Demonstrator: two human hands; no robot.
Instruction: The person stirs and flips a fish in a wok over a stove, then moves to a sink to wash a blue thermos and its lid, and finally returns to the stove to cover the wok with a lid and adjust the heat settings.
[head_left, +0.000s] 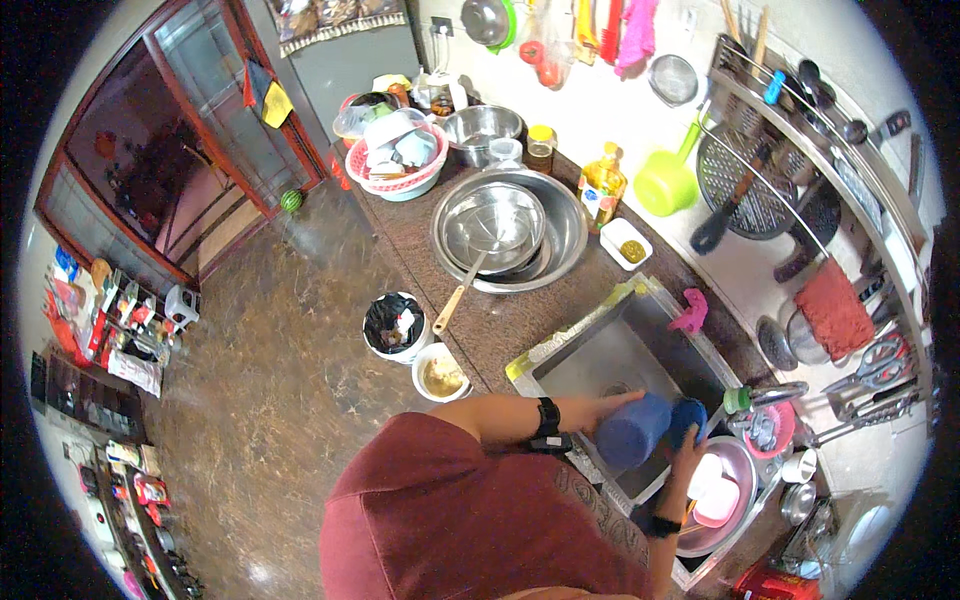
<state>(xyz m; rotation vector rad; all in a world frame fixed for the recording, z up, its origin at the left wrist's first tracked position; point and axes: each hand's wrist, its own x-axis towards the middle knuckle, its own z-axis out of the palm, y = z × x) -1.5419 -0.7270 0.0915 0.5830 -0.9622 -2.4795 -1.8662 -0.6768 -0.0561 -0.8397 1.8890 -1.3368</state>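
Note:
My left hand (609, 409) grips a blue, round container (634, 431) over the sink, tilted on its side. Close beside its far end, my right hand (686, 444) holds a dark blue round object (688, 420), a lid or a scrubber; I cannot tell which. Beneath both hands lies the stainless steel sink (600, 367), its drain partly hidden by my left hand. The faucet (765, 396), with a green fitting, reaches over the sink's edge just past my right hand. Fingers on both hands are partly hidden.
Right of the sink, a metal basin (739, 517) holds white and pink bowls. A large steel bowl (566, 225) with a strainer stands on the counter, near an oil bottle (602, 184) and a white dish (627, 244). Utensils hang on the wall. A lined bin (394, 326) stands on the floor.

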